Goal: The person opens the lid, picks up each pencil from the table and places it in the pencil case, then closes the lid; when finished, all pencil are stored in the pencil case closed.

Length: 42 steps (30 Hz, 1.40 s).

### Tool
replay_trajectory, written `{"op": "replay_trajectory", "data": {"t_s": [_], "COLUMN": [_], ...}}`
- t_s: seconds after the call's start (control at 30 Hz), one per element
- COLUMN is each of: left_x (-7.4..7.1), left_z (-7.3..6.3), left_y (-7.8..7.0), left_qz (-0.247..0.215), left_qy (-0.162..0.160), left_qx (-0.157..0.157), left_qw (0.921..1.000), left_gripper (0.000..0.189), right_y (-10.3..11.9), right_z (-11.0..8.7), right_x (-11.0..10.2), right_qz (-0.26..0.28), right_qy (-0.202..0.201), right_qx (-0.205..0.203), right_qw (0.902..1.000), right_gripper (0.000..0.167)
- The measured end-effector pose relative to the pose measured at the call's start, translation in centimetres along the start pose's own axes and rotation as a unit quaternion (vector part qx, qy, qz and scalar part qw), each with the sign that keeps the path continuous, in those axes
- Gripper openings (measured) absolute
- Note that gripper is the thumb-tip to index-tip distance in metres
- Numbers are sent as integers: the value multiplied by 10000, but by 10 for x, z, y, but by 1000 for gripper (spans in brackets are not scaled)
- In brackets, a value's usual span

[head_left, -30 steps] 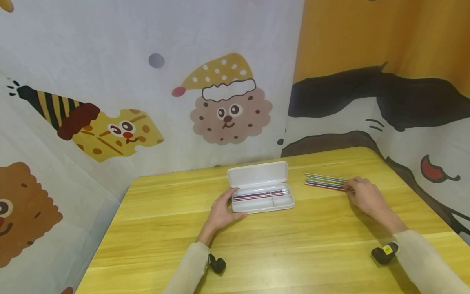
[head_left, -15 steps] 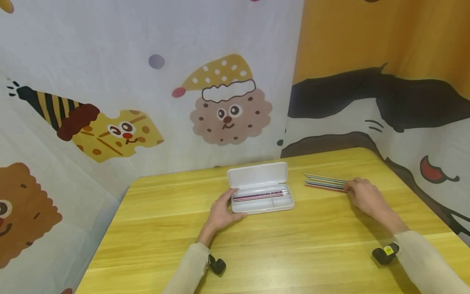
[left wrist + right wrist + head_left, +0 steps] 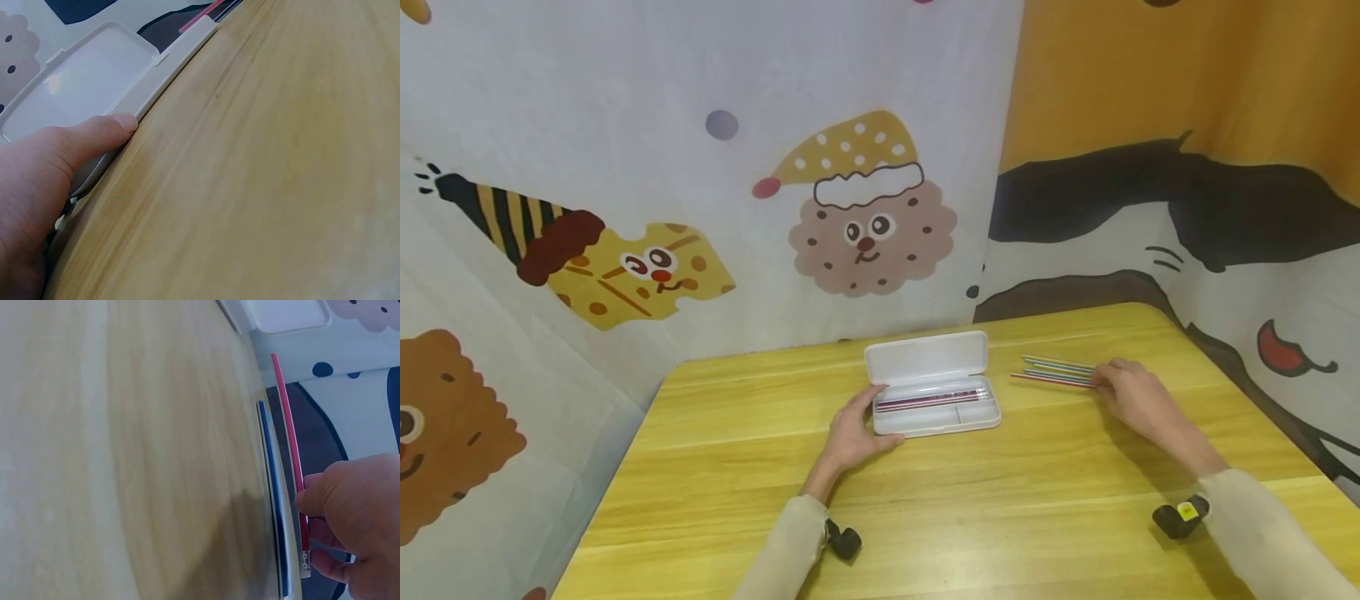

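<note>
1. The red pencil (image 3: 292, 440) is in the right hand (image 3: 1138, 404), to the right of the case (image 3: 917, 421) and apart from it, with a stretch of tabletop (image 3: 985, 500) between.
2. Its long axis runs roughly sideways across the person's front. One end reaches left toward the case; the eraser (image 3: 305, 572) end is by the fingers, so the right hand is nearer to it than the left hand (image 3: 852, 429).
3. It is slim and straight, red along the side, with a metal band below a pale eraser. The other end looks blunt, but is too small to be sure.
4. The right hand pinches it toward the eraser end, thumb against fingers.
5. Just beside it, nearly parallel, lie the loose pencils (image 3: 272, 481), at least one blue; their count is unclear.
6. The case is white, its lid (image 3: 927, 358) tipped up at the back. The packed pencils (image 3: 928, 402) lie lengthwise inside.
7. The left hand grips the case's left end, thumb at the front wall.
8. Behind the tabletop hangs a cloth (image 3: 625, 75) with cartoon prints.
</note>
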<state>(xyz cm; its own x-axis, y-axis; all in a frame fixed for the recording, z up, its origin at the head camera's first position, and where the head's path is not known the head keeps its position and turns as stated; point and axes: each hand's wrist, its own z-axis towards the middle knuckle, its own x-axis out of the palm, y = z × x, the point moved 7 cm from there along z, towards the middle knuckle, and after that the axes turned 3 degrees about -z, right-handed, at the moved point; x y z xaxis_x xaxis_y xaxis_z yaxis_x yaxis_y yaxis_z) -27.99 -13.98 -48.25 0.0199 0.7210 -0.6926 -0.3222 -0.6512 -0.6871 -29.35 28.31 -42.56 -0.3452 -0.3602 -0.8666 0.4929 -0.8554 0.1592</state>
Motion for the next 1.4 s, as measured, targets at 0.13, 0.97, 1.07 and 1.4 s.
{"op": "replay_trajectory", "data": {"t_s": [0.13,0.97,1.07,1.4], "left_x": [0,-1,-2,0], "left_z": [0,-1,-1,-1], "left_y": [0,-2,-3,-1], "left_qz": [-8,-49,-95,-84], "left_qy": [11,-9,-29,85], "left_qx": [-37,45,43,-149], "left_qw": [10000,10000,9999,9998], "left_gripper": [92,91,91,92], "right_y": [8,56,62,82], "right_z": [4,28,32,43], "right_x": [-2,-2,0,10], "right_qz": [25,187,220,330], "right_qy": [-104,-17,-17,130], "right_qx": [-171,-662,-764,-839], "right_qw": [9998,9976,9968,9958], "right_gripper": [18,19,18,19]}}
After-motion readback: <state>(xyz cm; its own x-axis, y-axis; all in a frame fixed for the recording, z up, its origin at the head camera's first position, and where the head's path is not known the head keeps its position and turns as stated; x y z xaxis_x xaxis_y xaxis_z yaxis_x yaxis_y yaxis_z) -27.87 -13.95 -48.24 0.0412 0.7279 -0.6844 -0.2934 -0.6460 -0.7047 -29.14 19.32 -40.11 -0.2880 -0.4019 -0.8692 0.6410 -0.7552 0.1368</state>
